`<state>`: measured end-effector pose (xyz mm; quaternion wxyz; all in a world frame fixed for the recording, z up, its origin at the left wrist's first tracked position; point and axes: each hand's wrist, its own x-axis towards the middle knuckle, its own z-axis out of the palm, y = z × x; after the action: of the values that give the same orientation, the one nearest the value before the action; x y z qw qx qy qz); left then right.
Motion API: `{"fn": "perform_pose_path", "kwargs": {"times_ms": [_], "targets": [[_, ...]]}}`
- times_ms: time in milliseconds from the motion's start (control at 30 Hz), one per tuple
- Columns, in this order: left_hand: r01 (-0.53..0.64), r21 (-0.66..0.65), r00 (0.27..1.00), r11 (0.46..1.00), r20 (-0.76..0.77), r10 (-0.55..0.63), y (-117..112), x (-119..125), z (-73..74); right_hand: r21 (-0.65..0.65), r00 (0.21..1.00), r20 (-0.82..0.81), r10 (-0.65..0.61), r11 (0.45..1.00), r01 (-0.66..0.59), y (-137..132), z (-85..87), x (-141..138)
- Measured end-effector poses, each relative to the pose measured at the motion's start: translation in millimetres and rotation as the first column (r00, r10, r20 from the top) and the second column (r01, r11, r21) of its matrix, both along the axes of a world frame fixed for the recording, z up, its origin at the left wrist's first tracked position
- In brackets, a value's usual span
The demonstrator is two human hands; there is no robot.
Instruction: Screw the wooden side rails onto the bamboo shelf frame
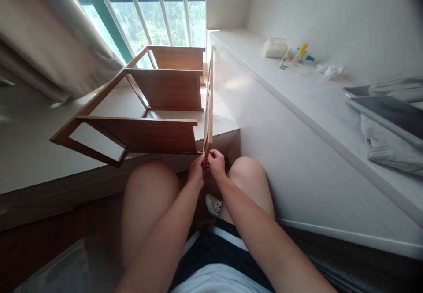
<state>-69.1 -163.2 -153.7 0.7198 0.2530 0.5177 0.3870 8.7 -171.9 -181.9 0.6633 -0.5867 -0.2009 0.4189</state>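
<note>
A brown wooden shelf rack (pixel 158 136) lies on its side on a pale ledge, its several shelf panels standing upright. Along its right stands a narrow wooden side frame (pixel 209 108), seen nearly edge-on. My left hand (pixel 196 169) is closed at the near end of this frame, by the corner of the nearest shelf panel. From the other side my right hand (pixel 217 163) pinches the same end, its fingers curled in. The two hands almost meet. Their fingertips, and any small part between them, are hidden.
At right runs a long white counter (pixel 291 94) with a tissue pack (pixel 275 47), a yellow-capped bottle (pixel 300 53), crumpled tissue (pixel 329 70), a dark tablet (pixel 390 112) and folded cloth (pixel 390 143). A curtain (pixel 56 42) hangs at left beside the barred window (pixel 158 20).
</note>
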Motion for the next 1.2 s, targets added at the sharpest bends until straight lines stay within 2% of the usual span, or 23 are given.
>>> {"fn": "perform_pose_path", "kwargs": {"times_ms": [200,533,867,1200], "targets": [[0.030,-0.010,0.999,0.999,-0.026,-0.031,1.1,-2.8,-1.8,0.001,1.000,-0.027,0.002,1.000,-0.002,1.0,0.1,-0.5],[-0.019,0.005,1.000,1.000,-0.025,0.019,5.3,-4.4,0.1,0.027,0.995,-0.093,0.024,0.999,-0.021,4.0,-4.2,-1.0],[-0.028,0.004,1.000,1.000,0.000,0.028,7.7,-5.5,1.5,0.002,0.998,0.003,0.056,0.998,-0.056,6.2,0.7,0.8],[-0.061,0.024,0.997,0.998,0.049,0.060,8.3,-4.9,-2.1,-0.046,0.992,0.074,0.099,0.994,-0.096,7.4,-1.4,0.2]]}}
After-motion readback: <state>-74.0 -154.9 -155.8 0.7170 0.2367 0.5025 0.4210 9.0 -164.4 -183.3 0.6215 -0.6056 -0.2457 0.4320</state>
